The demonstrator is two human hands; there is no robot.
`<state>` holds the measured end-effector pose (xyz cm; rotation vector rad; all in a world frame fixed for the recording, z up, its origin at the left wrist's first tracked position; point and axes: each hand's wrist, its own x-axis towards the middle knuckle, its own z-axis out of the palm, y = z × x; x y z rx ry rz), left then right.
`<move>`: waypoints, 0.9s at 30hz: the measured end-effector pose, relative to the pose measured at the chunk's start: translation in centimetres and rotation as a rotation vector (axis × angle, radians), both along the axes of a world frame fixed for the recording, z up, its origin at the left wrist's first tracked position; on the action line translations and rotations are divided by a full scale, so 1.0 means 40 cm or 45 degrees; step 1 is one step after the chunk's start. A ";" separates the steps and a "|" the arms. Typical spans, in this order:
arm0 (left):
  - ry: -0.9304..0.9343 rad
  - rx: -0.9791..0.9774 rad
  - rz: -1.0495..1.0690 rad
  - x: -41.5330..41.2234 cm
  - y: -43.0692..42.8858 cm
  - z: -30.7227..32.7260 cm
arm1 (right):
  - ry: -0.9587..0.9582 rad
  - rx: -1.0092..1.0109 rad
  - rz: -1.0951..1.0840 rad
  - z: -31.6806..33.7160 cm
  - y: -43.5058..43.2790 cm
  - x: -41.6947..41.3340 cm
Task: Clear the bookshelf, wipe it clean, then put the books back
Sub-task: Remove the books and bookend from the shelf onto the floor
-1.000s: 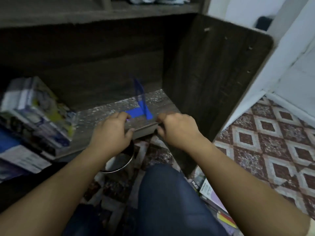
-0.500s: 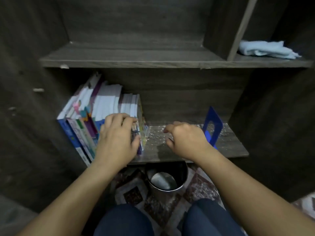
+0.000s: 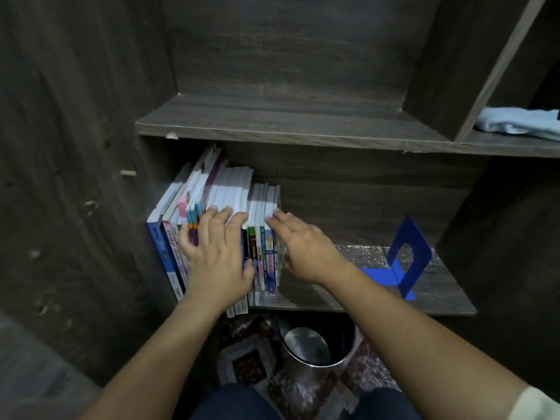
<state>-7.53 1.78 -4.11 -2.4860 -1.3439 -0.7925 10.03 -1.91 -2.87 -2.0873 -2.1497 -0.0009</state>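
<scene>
Row of upright paperback books (image 3: 230,189) sits at left end of lower dark wood shelf (image 3: 442,298). Left hand (image 3: 216,256): fingers spread over the top edges. Right hand (image 3: 306,244): fingers straight, together, touching rightmost book. Blue metal bookend (image 3: 409,256) near right end.

right hand (image 3: 306,247) moved onto books (image 3: 263,201), fingers straightened
</scene>
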 end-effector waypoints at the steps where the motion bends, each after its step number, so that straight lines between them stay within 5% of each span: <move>1: -0.018 0.015 0.003 0.003 0.001 -0.005 | 0.005 0.001 0.007 -0.009 0.003 0.000; 10: 0.009 0.049 0.048 0.011 0.001 -0.015 | 0.075 0.208 0.027 -0.040 0.020 0.041; 21: 0.071 0.020 0.100 0.021 -0.002 -0.014 | -0.539 0.270 0.161 -0.014 0.068 0.077; 27: 0.211 -0.061 0.253 0.027 -0.027 0.010 | -0.604 0.477 0.118 0.021 0.019 0.172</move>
